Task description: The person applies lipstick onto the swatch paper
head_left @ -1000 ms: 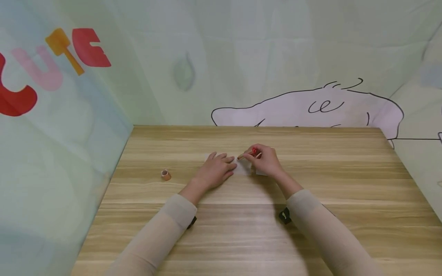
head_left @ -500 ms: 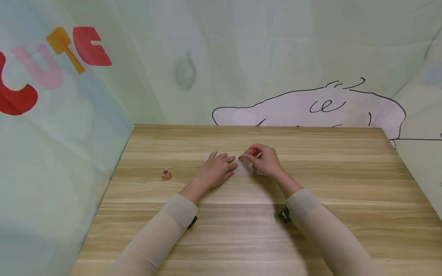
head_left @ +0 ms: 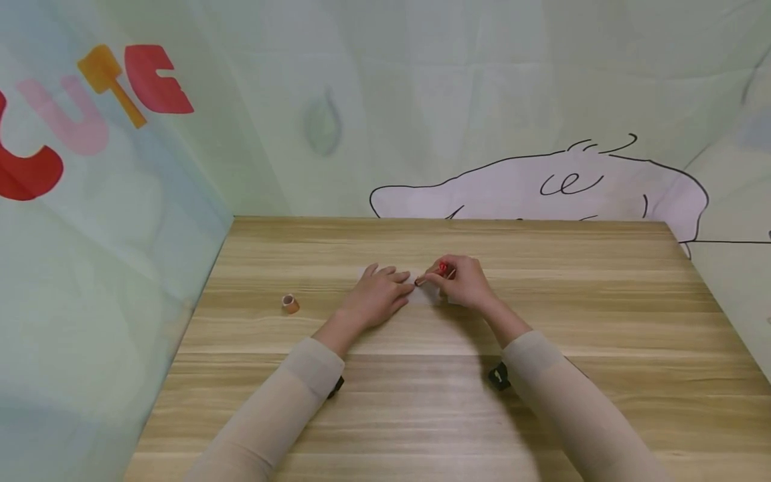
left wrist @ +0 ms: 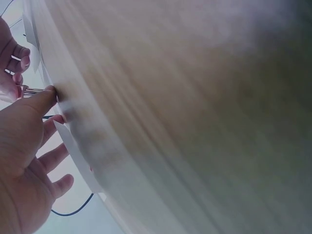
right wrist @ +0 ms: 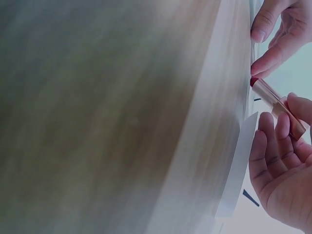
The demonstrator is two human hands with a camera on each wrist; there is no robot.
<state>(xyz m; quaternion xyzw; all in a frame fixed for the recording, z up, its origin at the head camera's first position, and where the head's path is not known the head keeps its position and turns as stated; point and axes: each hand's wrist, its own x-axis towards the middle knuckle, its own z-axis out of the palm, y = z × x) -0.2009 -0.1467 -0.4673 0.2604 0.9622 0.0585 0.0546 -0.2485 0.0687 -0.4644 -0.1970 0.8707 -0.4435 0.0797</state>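
Your left hand (head_left: 376, 294) lies spread on the paper (head_left: 425, 296), gripping nothing; your right hand (head_left: 465, 281), fingers curled, pinches the lipstick (right wrist: 268, 93), its red tip (right wrist: 253, 81) just beside your left fingertips. Press lightly, as soft lipstick probably smears, and brace the paper against sliding.

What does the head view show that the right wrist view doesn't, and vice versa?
Head only: the small copper cap and CUTE lettering.
Right wrist only: palm side of the right hand and, clearly, the white paper with a raised edge.
Both: two hands, paper, wooden table, and the slim tube the right hand holds.
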